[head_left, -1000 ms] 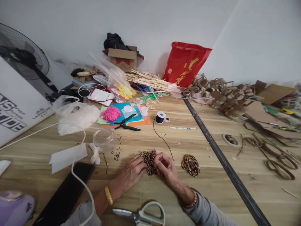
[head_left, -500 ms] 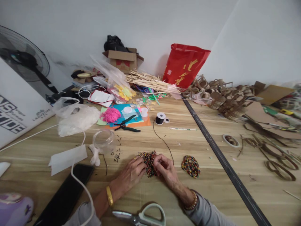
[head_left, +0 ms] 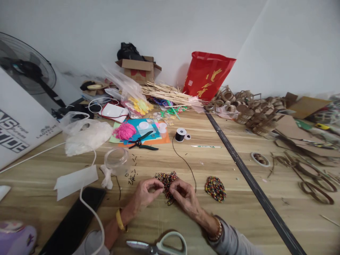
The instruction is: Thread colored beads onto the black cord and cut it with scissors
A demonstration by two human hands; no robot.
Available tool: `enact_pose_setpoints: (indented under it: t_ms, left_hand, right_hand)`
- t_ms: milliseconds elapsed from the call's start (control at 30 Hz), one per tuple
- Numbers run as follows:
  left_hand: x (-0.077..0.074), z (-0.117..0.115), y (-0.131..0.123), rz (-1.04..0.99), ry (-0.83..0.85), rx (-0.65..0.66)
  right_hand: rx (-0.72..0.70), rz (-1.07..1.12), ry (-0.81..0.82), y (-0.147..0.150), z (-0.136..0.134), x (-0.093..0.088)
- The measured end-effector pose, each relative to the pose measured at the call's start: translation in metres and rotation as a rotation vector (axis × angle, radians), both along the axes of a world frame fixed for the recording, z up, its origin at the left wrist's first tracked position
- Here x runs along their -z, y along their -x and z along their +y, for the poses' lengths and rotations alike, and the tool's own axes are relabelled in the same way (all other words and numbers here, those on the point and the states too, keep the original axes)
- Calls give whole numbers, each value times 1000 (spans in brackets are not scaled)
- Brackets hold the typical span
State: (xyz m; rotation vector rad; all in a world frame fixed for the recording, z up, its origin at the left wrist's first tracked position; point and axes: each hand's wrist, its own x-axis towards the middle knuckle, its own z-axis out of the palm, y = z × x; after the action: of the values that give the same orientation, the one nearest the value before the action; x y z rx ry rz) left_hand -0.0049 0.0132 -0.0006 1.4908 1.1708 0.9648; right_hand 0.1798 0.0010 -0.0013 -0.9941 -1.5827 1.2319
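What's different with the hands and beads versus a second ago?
The left hand has turned from lying palm-down beside the bead pile to bringing thumb and forefinger together at its edge; anything pinched is too small to tell. The right hand's fingertips have shifted slightly left, toward it. The coiled beads, black cord spool and scissors stayed put.

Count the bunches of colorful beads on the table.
2. One bead bunch is between the left hand and right hand, partly covered; the other bunch lies right of the right hand. More could be hidden.
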Motion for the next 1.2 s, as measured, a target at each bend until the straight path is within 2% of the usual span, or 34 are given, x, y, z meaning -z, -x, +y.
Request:
enact_pose_setpoints:
  t_ms: [133, 333, 667, 967, 1200]
  left_hand:
    - [-4, -1, 1, -111, 144, 1]
    - [-7, -1, 1, -180, 208, 27]
    - [-7, -1, 1, -198, 243, 49]
    - [-5, -1, 2, -239, 178, 83]
    - [-3, -1, 3, -223, 189, 89]
  right_hand:
    - [-16, -79, -63, 0, -2, 0]
    - [-31, -143, -118, 0, -3, -1]
    - [-35, -154, -117, -1, -3, -1]
    - [-33, -151, -108, 0, -3, 1]
    - [-43, -162, -109, -1, -3, 2]
